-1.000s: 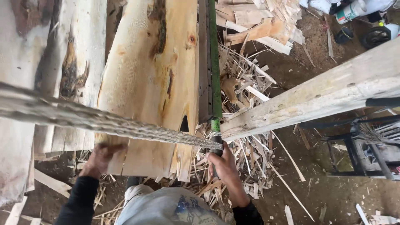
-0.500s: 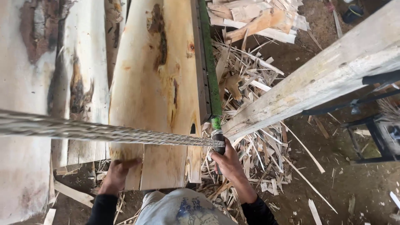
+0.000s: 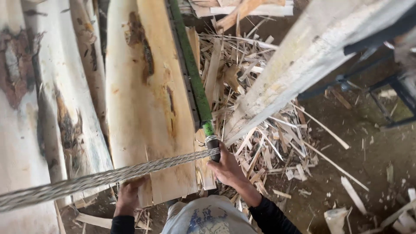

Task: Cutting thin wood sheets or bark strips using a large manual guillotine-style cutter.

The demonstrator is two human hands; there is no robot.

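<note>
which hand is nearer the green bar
Right. The right hand grips the handle at the near end of the green bar. The left hand is apart from it, at the near end of the wide wooden slab.

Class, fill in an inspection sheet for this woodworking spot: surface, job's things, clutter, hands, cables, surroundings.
Surface: dirt floor.
Job's things: pale plank with dark patches; green bar along its edge.
Clutter: wood scraps heaped on the floor.
Hands: left hand grips the plank's near end; right hand grips the bar's handle.
Cables: thick rope crosses the view.
Surroundings: more planks on the left; a beam; metal frame.
</note>
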